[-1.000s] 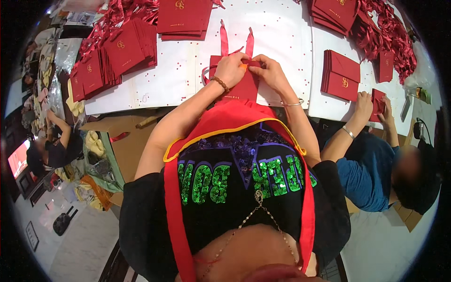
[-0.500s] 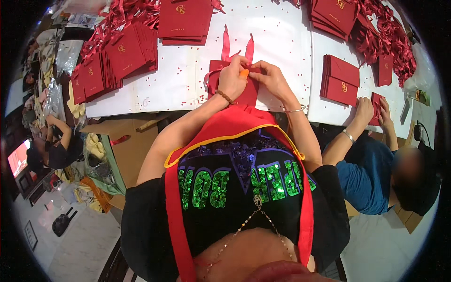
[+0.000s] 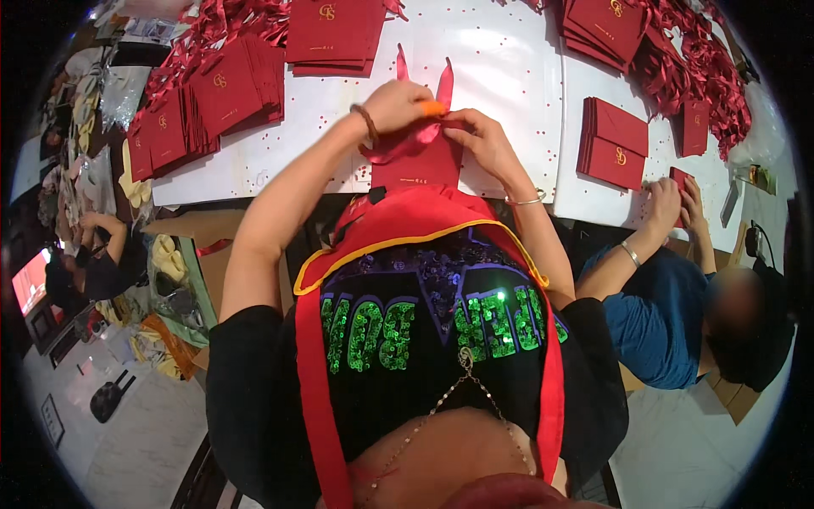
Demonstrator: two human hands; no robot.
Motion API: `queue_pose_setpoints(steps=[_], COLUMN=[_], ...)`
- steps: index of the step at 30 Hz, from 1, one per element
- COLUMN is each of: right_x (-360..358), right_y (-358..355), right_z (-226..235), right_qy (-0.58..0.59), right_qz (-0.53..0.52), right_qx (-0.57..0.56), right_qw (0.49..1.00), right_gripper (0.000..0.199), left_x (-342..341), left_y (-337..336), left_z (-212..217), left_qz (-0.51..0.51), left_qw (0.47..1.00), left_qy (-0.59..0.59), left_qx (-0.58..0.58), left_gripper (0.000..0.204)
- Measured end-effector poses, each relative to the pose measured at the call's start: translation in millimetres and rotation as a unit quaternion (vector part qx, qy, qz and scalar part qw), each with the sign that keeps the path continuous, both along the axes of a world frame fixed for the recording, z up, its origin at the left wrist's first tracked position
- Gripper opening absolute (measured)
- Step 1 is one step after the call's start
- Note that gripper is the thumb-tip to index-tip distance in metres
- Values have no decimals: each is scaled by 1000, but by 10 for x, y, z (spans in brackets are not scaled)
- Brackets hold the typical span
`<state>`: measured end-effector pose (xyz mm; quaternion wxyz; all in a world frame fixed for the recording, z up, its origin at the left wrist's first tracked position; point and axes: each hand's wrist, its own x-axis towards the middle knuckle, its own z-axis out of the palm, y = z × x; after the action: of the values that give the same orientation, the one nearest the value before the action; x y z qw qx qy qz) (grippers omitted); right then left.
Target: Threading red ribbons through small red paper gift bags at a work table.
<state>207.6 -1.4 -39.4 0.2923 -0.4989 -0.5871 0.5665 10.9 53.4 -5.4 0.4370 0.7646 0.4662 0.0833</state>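
Note:
A dark red paper bag (image 3: pixel 417 166) lies flat on the white table in front of me. A shiny red ribbon (image 3: pixel 398 153) curves across its upper part, and two ribbon ends stick up beyond its far edge. My left hand (image 3: pixel 398 108), with an orange cover on one digit, is closed at the bag's top, its fingertips pinching the ribbon and partly hidden. From the right, my right hand (image 3: pixel 485 140) meets it, thumb and forefinger pinched on the ribbon close to the left fingertips.
Stacked red bags (image 3: pixel 225 93) stand at the left, more bags (image 3: pixel 335 38) at the back. Heaps of red ribbon (image 3: pixel 691 81) lie far right. A folded red stack (image 3: pixel 615 144) is to my right, beside a co-worker's hands (image 3: pixel 670 199). Small red dots litter the table.
My left hand has moved up and left, its elbow swinging outward, uncovering more of the bag. The ribbon now stretches across the bag. My right hand has barely shifted.

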Motion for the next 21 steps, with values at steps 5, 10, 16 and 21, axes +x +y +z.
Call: queue_pose_setpoints(steps=[5, 10, 16, 21], right_x=[-112, -101, -94, -93], right_y=[-2, -45, -53, -36], right_z=[189, 109, 131, 99], right_qy=[-53, -46, -38, -36], right_qz=[19, 0, -20, 15], right_qx=[44, 62, 47, 27], right_qw=[997, 997, 998, 999], right_gripper=[21, 21, 21, 16], left_x=[39, 128, 100, 82], left_y=[374, 407, 279, 414], left_z=[-6, -8, -69, -36], left_qz=[-150, -136, -93, 93], left_qw=[972, 942, 982, 989], left_qy=[35, 65, -35, -60], left_qx=[-178, -300, -162, -102], left_gripper=[22, 17, 20, 31])
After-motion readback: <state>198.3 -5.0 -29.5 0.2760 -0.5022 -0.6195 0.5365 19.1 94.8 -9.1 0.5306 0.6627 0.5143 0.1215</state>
